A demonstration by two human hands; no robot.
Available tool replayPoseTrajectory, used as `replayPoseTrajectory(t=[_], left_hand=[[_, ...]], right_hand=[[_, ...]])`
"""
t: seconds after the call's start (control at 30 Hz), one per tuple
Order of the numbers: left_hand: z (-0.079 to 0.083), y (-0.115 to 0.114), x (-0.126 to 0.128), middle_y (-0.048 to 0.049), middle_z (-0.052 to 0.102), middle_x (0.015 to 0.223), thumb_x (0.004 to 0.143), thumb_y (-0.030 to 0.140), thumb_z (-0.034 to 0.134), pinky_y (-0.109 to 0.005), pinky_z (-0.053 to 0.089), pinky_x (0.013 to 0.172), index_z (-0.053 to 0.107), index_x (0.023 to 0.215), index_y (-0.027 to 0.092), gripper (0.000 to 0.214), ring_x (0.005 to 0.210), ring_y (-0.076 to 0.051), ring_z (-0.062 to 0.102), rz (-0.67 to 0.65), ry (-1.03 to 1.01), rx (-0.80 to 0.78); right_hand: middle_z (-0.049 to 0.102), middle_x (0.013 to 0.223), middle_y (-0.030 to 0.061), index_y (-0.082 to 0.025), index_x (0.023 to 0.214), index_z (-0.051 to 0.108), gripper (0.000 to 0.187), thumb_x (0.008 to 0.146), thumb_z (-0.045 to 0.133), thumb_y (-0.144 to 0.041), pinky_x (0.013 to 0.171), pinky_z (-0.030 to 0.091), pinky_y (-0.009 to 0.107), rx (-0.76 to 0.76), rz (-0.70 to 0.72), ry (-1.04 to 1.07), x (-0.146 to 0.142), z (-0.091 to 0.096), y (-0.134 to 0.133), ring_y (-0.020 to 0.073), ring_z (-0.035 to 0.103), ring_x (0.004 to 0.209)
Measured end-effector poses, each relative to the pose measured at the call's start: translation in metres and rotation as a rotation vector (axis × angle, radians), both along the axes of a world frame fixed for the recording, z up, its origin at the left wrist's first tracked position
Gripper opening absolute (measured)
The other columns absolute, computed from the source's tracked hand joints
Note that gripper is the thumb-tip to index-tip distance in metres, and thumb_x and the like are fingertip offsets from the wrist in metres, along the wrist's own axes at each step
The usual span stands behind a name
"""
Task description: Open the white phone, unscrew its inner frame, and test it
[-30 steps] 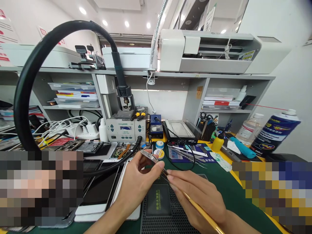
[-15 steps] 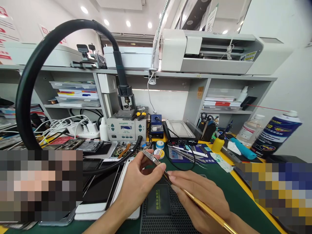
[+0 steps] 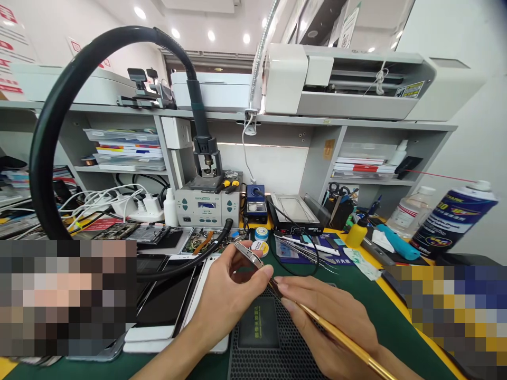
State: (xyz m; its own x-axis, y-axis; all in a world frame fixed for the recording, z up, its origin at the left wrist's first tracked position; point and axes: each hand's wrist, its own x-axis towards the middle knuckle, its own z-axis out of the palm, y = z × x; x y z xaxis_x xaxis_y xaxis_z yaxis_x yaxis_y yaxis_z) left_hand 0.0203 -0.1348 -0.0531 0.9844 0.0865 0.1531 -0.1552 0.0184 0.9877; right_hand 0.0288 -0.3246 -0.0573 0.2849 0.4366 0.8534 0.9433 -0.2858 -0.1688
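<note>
My left hand (image 3: 227, 295) pinches a thin silver metal part (image 3: 247, 254), held edge-on above the bench between thumb and fingers. My right hand (image 3: 328, 316) grips a slim gold-coloured tool (image 3: 344, 340) like a pen, its tip touching the lower end of the metal part. Both hands hover over a black perforated work mat (image 3: 273, 359) on the green bench cover (image 3: 364, 295).
White phones (image 3: 158, 327) lie left of the mat. A soldering station (image 3: 208, 206) with a thick black hose (image 3: 47, 132) stands behind, beside a small heating plate (image 3: 295, 214). A blue spray can (image 3: 453, 219), a bottle (image 3: 407, 214), tweezers and shelves with printers surround the bench.
The view has drifted slightly left and down. Both hands keep the same grip, with the metal part and tool tip barely shifted.
</note>
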Motion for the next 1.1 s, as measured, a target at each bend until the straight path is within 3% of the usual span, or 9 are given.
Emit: replayPoseTrajectory(t=[0.27,0.7,0.9,1.1], left_hand=[[0.001,-0.005,0.0,-0.0116,0.074,0.11,0.079,0.044,0.076,-0.037,0.057,0.087,0.055,0.117,0.015,0.052,0.102,-0.026,0.069,0.041,-0.004,0.007],[-0.007,-0.016,-0.002,-0.0109,0.077,0.107,0.074,0.043,0.078,-0.036,0.061,0.071,0.063,0.113,0.017,0.049,0.087,-0.028,0.074,0.209,-0.025,0.155],[-0.007,-0.014,-0.001,-0.0094,0.077,0.107,0.077,0.041,0.076,-0.035,0.061,0.073,0.063,0.113,0.018,0.045,0.087,-0.026,0.074,0.185,-0.055,0.177],[-0.005,-0.014,-0.002,-0.0088,0.078,0.104,0.074,0.037,0.076,-0.035,0.06,0.071,0.064,0.109,0.018,0.041,0.085,-0.026,0.074,0.183,-0.054,0.172]], right_hand=[[0.078,0.099,0.014,-0.008,0.109,0.071,0.031,0.081,0.063,0.004,0.083,0.064,0.029,0.006,-0.047,-0.147,-0.002,-0.004,0.002,0.0221,0.074,0.099],[0.08,0.098,0.0151,-0.008,0.107,0.071,0.028,0.082,0.062,0.0,0.086,0.066,0.031,-0.101,-0.193,-0.283,-0.004,-0.006,0.002,0.0266,0.077,0.096],[0.079,0.095,0.0096,-0.014,0.103,0.073,0.022,0.087,0.061,-0.004,0.08,0.064,0.02,-0.009,-0.093,0.087,-0.004,0.009,0.0,0.018,0.077,0.088],[0.08,0.102,0.0031,-0.023,0.105,0.075,0.024,0.088,0.065,-0.01,0.082,0.063,0.019,-0.062,-0.05,0.316,0.002,0.023,-0.009,0.0169,0.077,0.09]])
